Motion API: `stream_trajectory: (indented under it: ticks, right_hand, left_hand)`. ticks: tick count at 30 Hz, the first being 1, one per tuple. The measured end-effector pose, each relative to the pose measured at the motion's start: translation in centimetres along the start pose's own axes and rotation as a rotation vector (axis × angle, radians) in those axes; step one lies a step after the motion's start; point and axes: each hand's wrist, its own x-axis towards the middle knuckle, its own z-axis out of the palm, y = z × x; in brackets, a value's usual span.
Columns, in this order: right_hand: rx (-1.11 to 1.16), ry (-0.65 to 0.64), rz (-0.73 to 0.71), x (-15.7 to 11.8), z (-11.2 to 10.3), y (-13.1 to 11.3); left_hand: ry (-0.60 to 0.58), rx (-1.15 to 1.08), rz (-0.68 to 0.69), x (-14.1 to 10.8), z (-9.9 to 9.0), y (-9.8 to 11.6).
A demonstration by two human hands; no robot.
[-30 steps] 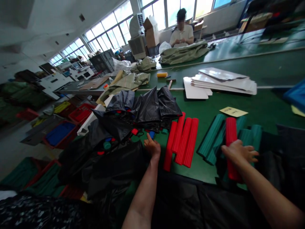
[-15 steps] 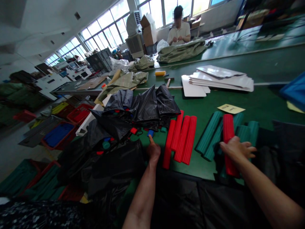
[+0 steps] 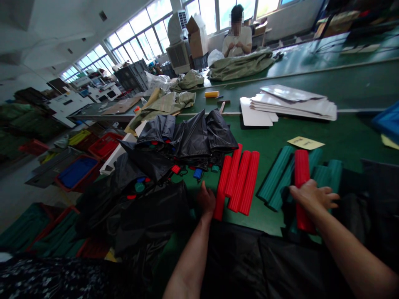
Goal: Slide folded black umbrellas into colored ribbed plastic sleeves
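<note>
Left hand (image 3: 206,200) had drawn back from the blue ribbed piece (image 3: 198,173), leaving it free, to beside the fluted red tubes (image 3: 240,182); its closure could not be told. Right hand (image 3: 313,197) stayed over a single red tube (image 3: 301,168) atop grooved green tubes (image 3: 276,178), fingers loosely spread, grip unclear. Black fabric (image 3: 191,139): thin, creased.

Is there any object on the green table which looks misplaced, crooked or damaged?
I see no clear spill or damage. One red tube, at the right hand, sits among the green tubes, which looks odd because the other red tubes lie together further left. The white boards are also unevenly stacked, edges unaligned.
</note>
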Motion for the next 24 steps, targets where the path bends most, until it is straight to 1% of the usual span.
stream_trajectory:
  ticks: [4,7,11,13,15,18,22,24]
  right_hand:
    - [-0.012,0.004,0.006,-0.1,0.0,0.0]
    - [0.004,0.019,0.0,0.0,0.1,0.1]
    - [0.009,0.011,0.002,0.1,0.2,0.1]
    - [0.007,0.008,0.005,0.2,0.2,0.1]
    - [0.006,0.011,0.005,0.3,0.2,0.1]
    - [0.004,0.012,-0.006,0.3,0.3,0.2]
    - [0.018,0.026,-0.006,0.5,0.6,0.3]
    - [0.017,0.031,-0.001,0.7,0.9,0.3]
  left_hand:
    - [0.026,-0.041,-0.007,-0.1,0.0,0.0]
    - [0.01,-0.024,-0.042,0.4,-0.4,0.3]
    - [-0.038,0.027,-0.168,2.1,-1.1,0.7]
    - [-0.036,0.019,-0.221,2.8,-1.2,0.7]
    - [0.005,-0.029,-0.214,2.8,-1.1,0.6]
    - [0.07,-0.115,-0.186,2.2,-0.8,0.3]
    - [0.049,-0.079,-0.184,1.7,-0.6,0.3]
    - [0.056,-0.094,-0.167,1.7,-0.6,0.4]
